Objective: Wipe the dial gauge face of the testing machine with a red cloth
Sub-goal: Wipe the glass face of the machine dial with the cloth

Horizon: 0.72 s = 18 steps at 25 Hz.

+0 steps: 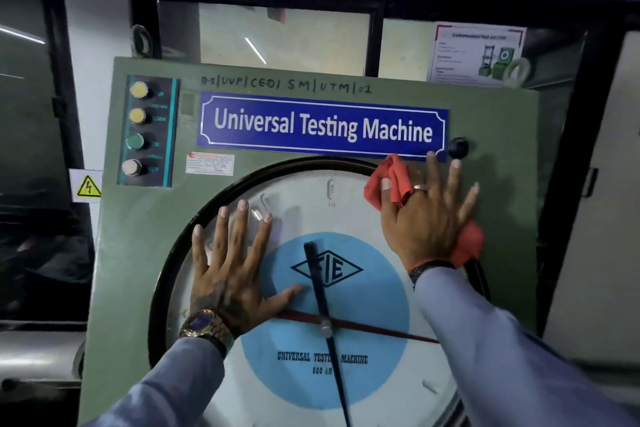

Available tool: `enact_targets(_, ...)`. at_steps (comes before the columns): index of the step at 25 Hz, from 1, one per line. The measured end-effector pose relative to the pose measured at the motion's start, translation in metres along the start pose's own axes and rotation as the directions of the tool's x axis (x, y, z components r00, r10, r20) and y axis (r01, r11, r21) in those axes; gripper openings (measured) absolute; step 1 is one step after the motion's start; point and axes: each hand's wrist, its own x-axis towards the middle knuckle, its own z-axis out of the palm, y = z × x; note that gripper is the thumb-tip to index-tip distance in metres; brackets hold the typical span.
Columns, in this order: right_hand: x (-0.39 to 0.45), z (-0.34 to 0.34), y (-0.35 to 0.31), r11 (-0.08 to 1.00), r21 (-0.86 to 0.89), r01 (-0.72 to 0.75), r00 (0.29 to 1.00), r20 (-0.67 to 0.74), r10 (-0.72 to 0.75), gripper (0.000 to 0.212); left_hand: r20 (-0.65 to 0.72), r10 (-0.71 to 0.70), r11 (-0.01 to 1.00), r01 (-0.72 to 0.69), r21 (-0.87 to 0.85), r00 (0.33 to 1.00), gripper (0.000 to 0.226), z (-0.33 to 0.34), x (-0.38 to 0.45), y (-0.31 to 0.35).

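Pressing the red cloth (394, 184) flat, your right hand (429, 218) has its fingers spread wide over the top right edge of the dial (301, 191), just under the blue sign (322, 126). Your left hand (235, 260) lies open and flat on the dial's left side, holding nothing, near the black needle (320, 291).
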Motion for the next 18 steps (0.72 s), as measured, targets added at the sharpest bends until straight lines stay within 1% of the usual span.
enact_targets(1, 0.002, -0.001, -0.007, 0.999, 0.014, 0.029, 1.0, 0.0, -0.029, 0.068, 0.006, -0.002, 1.0, 0.002, 0.0, 1.0, 0.122, -0.001, -0.002, -0.003)
enact_targets(3, 0.008, 0.0, -0.028, 0.989, 0.025, 0.149, 0.989, -0.006, -0.148, 0.069, 0.013, -0.008, 1.0, 0.008, 0.003, 1.0, 0.123, -0.002, -0.006, -0.009)
enact_targets(6, 0.014, 0.004, -0.074, 0.942, 0.034, 0.334, 0.942, -0.035, -0.333, 0.068, 0.001, 0.006, 1.0, -0.006, -0.01, 1.0, 0.122, -0.004, -0.014, -0.024)
enact_targets(8, 0.008, 0.009, -0.115, 0.885, 0.041, 0.463, 0.885, -0.069, -0.46, 0.067, -0.013, 0.004, 1.0, -0.005, -0.027, 1.0, 0.123, -0.004, -0.023, -0.035)
enact_targets(11, -0.013, 0.019, -0.159, 0.758, 0.086, 0.647, 0.762, -0.107, -0.638, 0.068, -0.041, -0.016, 0.999, 0.014, -0.048, 0.999, 0.124, -0.003, -0.029, -0.038)
enact_targets(13, -0.024, 0.024, -0.169, 0.68, 0.088, 0.728, 0.685, -0.129, -0.717, 0.072, -0.046, -0.027, 0.998, 0.024, -0.062, 0.999, 0.124, 0.0, -0.03, -0.038)
enact_targets(14, -0.023, 0.025, -0.168, 0.658, 0.089, 0.747, 0.664, -0.133, -0.736, 0.073, -0.047, -0.027, 0.998, 0.024, -0.063, 0.999, 0.124, 0.001, -0.03, -0.037)
enact_targets(15, -0.02, 0.024, -0.165, 0.657, 0.087, 0.749, 0.662, -0.137, -0.737, 0.073, -0.05, -0.029, 0.998, 0.026, -0.059, 0.998, 0.124, 0.002, -0.03, -0.038)
enact_targets(16, -0.015, 0.023, -0.16, 0.679, 0.078, 0.73, 0.683, -0.137, -0.718, 0.073, -0.057, -0.03, 0.998, 0.027, -0.059, 0.998, 0.124, 0.003, -0.03, -0.038)
enact_targets(18, -0.007, 0.023, -0.147, 0.771, 0.051, 0.635, 0.771, -0.111, -0.627, 0.075, -0.07, -0.031, 0.998, 0.027, -0.053, 0.997, 0.123, 0.005, -0.03, -0.039)
